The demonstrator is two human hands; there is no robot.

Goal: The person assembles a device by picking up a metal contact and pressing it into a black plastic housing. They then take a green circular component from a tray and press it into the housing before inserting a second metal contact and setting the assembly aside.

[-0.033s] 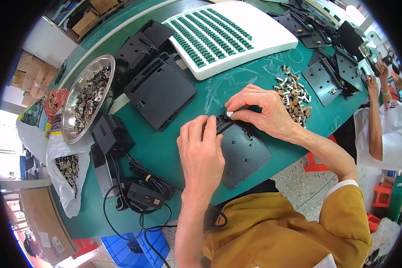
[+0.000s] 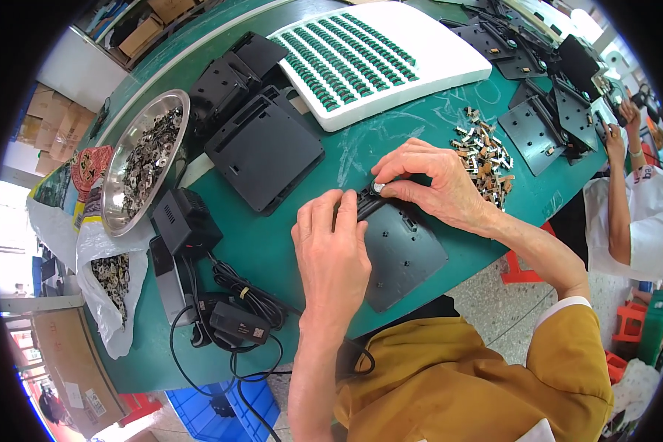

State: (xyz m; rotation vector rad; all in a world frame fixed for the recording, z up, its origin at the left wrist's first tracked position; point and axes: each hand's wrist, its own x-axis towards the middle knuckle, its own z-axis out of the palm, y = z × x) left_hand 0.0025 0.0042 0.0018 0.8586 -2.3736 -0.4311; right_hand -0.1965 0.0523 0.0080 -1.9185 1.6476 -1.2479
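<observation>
A black plastic panel [image 2: 407, 254] with small posts and holes lies on the green table in front of me. My left hand [image 2: 331, 247] grips its left part, fingers bent over the raised far edge. Between thumb and forefinger, my right hand [image 2: 431, 184] pinches a small round silver part [image 2: 378, 188] at the panel's far corner. The fingertips partly hide that corner. Just beyond my right hand lies a pile of small metal-and-brown components [image 2: 485, 158].
Black housings [image 2: 265, 151] are stacked ahead left, beside a steel bowl [image 2: 110, 193] of small metal parts. A white foam tray [image 2: 449, 62] holds rows of green coils. Black adapters and cables [image 2: 247, 295] lie left. More black panels [image 2: 534, 132] and a co-worker [image 2: 619, 199] are at right.
</observation>
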